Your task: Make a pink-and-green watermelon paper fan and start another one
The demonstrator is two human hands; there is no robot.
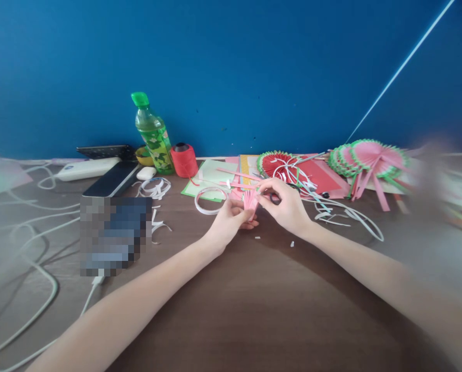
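A small piece of pink pleated paper [249, 200] stands fanned out between my two hands above the brown table. My left hand [231, 219] grips its lower end, thumb in front and fingers behind. On the paper's right edge, the thumb and forefinger of my right hand [284, 205] are pinched together. Whether a small strip also lies in that pinch cannot be made out. Beside my left hand rests a white roll of tape [206, 211]. Dark scissor-like handles [293, 189] show partly behind my right hand. Pink paper strips [234, 173] lie just beyond.
At the back stand a green-capped bottle [155, 142] and a red thread spool [185, 163]. Finished pink-and-green paper fans [381, 157] sit at right, near a red fan [273, 164]. A phone [116, 235], power bank [87, 169] and cables occupy the left. Paper scraps [292, 244] lie nearby.
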